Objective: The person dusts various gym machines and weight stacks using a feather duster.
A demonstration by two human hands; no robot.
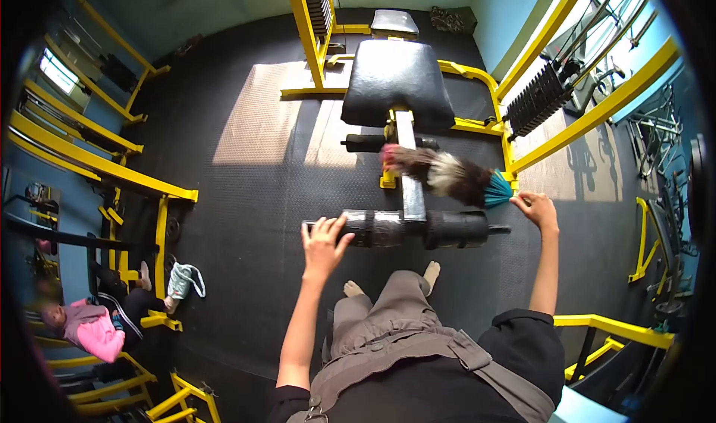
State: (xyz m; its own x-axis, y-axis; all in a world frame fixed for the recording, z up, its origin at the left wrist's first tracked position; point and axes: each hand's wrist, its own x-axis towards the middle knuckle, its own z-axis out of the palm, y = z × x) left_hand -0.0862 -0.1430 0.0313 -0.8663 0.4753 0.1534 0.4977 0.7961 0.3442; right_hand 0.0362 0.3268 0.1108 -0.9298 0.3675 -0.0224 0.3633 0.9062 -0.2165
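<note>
My right hand [536, 211] is closed around the handle end of a feather duster [451, 175], just beyond its teal collar. The duster's brown and white feathers, blurred by motion, reach left across the machine's metal bar [410, 154]. On the left end of the black foam roller [373, 227] lies my left hand [325, 242], its fingers spread over the padding. The roller is part of a bench machine with a black padded seat [397, 80]. Most of the duster's handle is hidden by my right hand.
A weight stack [538, 98] in a yellow frame stands at the right. Yellow gym frames [104, 162] line the left side, where a person in pink [97, 330] sits beside a light bag [184, 280]. Black rubber matting [246, 199] covers the floor.
</note>
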